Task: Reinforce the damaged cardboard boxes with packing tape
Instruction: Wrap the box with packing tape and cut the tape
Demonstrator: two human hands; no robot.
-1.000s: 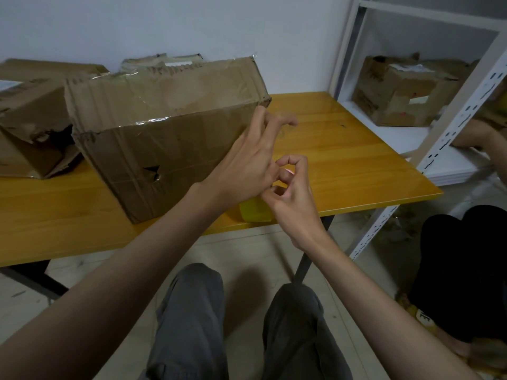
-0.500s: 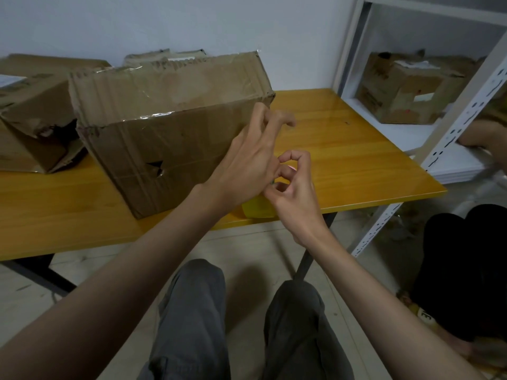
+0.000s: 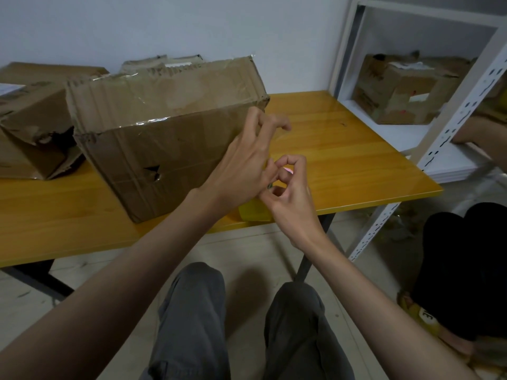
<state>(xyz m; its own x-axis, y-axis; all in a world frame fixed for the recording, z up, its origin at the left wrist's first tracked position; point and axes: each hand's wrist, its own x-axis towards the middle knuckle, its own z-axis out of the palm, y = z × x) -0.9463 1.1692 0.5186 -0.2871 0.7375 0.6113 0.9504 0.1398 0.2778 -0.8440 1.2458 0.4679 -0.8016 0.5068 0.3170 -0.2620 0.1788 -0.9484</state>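
A worn cardboard box (image 3: 170, 149) stands on the yellow wooden table (image 3: 343, 160); it has a torn hole (image 3: 153, 174) in its front face and clear tape along its top edge. My left hand (image 3: 247, 165) is at the box's right end with its fingers curled. Just below it, my right hand (image 3: 290, 196) pinches thumb against forefinger. A strip of yellowish translucent tape (image 3: 253, 212) shows beneath both hands at the table's front edge and seems held between them. Where exactly the fingers grip it is hidden.
Crushed boxes (image 3: 33, 113) lie at the table's left and behind. A white metal shelf (image 3: 444, 138) to the right holds another battered box (image 3: 397, 91). Another person's arm (image 3: 480, 130) and dark trousers (image 3: 466, 264) are at far right. My knees are under the table edge.
My left hand's fingers have curled a little more at the box's right end. The right hand keeps its pinch in about the same place. The box has not moved.
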